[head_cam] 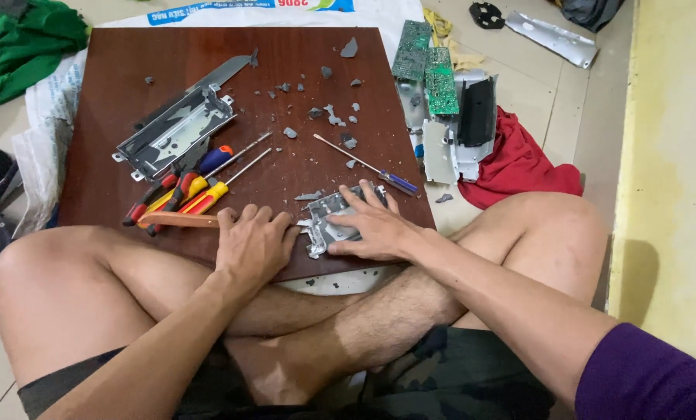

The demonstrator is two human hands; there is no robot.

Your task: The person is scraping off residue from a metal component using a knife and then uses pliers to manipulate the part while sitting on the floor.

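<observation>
Hands work at the near edge of a brown board (177, 70) that rests on the floor against the person's crossed legs, which keeps everything within easy reach. The right hand (371, 225) lies flat on a small grey metal part (334, 210), fingers spread and pressing down, seemingly to pin it against the board; the part sits at the near edge, toward the right corner. The left hand (253, 241) rests just beside it, fingers curled over the end of a wooden handle (178, 220) that runs left along the near edge; whether it grips the handle firmly I cannot tell.

Pliers (165, 198) with red and yellow grips and two screwdrivers (235, 159) lie bunched left of the hands, handles toward the person, ready to pick up. Another screwdriver (363, 165) with a blue handle lies just beyond the right hand. A metal frame (175, 128) sits toward the far left, over a flat blade. Grey fragments (334, 117) are scattered across the middle and far side. Off the board's right edge lie green circuit boards (426, 66), metal casings and a red cloth (519, 167).
</observation>
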